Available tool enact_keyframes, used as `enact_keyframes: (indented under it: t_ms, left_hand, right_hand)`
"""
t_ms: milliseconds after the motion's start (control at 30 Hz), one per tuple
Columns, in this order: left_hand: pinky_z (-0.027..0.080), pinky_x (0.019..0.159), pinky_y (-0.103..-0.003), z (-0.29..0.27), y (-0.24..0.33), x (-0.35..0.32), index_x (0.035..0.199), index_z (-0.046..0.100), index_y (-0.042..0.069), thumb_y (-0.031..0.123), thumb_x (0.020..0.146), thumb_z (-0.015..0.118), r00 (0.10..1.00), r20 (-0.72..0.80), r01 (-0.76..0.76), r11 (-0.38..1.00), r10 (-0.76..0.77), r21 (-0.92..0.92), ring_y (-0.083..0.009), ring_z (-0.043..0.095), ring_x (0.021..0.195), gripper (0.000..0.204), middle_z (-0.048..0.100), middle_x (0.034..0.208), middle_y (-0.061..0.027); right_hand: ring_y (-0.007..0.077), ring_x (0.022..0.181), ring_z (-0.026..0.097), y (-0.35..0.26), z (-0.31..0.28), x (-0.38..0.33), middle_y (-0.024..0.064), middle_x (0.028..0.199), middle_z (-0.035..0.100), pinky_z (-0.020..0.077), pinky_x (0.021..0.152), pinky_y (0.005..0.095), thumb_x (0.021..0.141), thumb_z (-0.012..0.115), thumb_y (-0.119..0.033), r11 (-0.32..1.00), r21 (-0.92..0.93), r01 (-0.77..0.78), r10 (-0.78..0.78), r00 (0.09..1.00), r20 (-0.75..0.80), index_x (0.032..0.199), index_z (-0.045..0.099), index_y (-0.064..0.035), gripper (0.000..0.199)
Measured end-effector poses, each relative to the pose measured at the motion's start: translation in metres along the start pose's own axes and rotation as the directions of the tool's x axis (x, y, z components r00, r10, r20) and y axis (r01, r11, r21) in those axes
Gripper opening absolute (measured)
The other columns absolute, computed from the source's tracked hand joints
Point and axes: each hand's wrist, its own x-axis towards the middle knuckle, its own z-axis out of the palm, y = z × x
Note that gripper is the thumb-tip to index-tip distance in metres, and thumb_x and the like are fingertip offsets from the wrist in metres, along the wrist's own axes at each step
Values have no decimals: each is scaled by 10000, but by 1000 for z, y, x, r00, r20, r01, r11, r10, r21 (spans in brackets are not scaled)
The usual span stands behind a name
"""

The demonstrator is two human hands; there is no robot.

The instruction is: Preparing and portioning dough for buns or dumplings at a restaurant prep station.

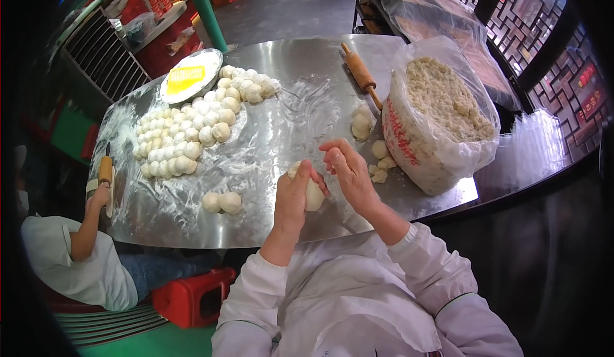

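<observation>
The dough is in the left hand, above the near part of the table. This hand is closed around it, with the thumb up and the fingers on the other side. The right hand is just beside, half open, with its fingers loosely bent.

The table is of shiny metal, and white flour is spread over it in smears. Around it there are a grey floor, a green pole, a lattice window at the right and a rack under a clear sheet.

Now the counts. One dough is in the hand. Two balls lie side by side on the near left. The big group behind them is packed too closely for me to count exactly. There is one bag, filled with a pale crumbly mass, and some small lumps lie near its base. One rolling pin lies by the bag. One oval plate, white and yellow, is beside the group. At the left, one other person has a hand at a wooden roller; one red can stands below.
</observation>
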Motion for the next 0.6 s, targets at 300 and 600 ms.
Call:
enact_keyframes:
  t_ms: [300, 600]
  left_hand:
    - [470, 497, -245, -14, -7, -3, 970, 628, 30, 725, 925, 290, 879, 215, 436, 900, -425, -1, -135, 603, 579, 773, 598, 651, -58]
    - [506, 638, -288, -48, 1, -10, 1065, 621, -14, 378, 1022, 409, 964, 169, 193, 977, -206, 90, -167, 618, 676, 448, 627, 760, -92]
  right_hand:
    - [202, 595, 641, 20, -1, -18, 80, 721, 612, 484, 549, 328, 923, 637, -225, 991, -121, -52, 99, 901, 423, 993, 566, -17, 231]
    - [359, 839, 578, 79, -56, -17, 134, 871, 590, 443, 740, 442, 842, 603, -53, 728, -638, 253, -302, 953, 34, 968, 568, -53, 130]
